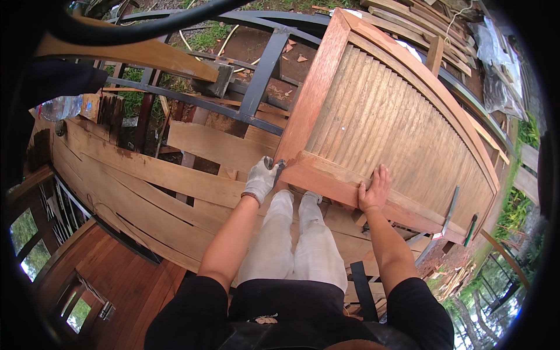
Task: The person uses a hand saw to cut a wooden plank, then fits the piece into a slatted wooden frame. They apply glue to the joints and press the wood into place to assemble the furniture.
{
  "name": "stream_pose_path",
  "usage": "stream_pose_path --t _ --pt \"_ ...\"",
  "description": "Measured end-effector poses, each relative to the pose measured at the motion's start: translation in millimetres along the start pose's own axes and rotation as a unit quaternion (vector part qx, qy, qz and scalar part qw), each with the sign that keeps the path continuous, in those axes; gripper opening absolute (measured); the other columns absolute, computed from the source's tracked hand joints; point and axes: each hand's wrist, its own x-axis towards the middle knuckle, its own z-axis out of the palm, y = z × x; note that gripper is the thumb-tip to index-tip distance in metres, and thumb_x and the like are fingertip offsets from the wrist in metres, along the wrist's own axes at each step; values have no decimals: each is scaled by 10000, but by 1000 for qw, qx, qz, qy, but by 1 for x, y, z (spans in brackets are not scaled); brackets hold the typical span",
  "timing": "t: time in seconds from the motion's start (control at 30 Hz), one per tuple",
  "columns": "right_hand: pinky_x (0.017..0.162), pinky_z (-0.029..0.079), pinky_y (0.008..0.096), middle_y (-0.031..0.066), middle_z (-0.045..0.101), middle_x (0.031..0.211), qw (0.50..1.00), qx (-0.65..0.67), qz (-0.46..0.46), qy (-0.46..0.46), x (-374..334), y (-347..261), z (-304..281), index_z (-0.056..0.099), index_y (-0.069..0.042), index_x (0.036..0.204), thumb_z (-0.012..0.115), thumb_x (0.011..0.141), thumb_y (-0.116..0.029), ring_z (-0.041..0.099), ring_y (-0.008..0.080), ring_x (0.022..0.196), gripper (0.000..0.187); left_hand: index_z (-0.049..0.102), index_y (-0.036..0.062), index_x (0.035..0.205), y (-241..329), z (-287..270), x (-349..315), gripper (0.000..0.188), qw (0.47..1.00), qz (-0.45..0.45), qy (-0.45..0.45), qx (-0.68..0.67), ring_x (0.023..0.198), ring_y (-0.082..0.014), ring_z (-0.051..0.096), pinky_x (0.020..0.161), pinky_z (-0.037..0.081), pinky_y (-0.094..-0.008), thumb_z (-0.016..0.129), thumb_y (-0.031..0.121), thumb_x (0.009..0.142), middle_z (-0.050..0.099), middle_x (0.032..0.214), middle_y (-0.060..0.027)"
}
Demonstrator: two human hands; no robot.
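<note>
A louvred wooden shutter panel with a reddish frame lies in front of me, tilted to the right. At its near left corner is my left hand, in a whitish work glove, its fingers closed round a small dark tool whose kind I cannot make out; the tool touches the frame corner. My bare right hand rests flat on the panel's near rail, fingers stretched over the rail toward the slats. A metal try square and a green-handled tool lie at the panel's near right edge.
Wide wooden planks with gaps between them run under and left of my legs. A dark metal frame stands beyond. Stacked timber and plastic sheeting lie far right. A clear plastic bottle sits at left.
</note>
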Motion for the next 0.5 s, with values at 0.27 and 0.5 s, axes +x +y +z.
stream_pose_path --t 0.27,0.5 --pt "1237 190 518 114 322 1623 999 24 25 0 -2 2 1 452 -64 1461 587 869 -403 239 313 1524 695 648 44 1087 -47 19 8 202 909 -20 -123 -397 920 -145 648 815 610 -317 652 230 1006 633 1023 -23" --pt "1240 187 517 89 325 1626 999 35 40 -4 0 0 -5 462 -67 1458 595 866 -403 243 298 1523 694 642 57 1110 -46 30 4 219 879 -48 -83 -466 947 -153 660 819 619 -333 666 242 996 638 1046 -33"
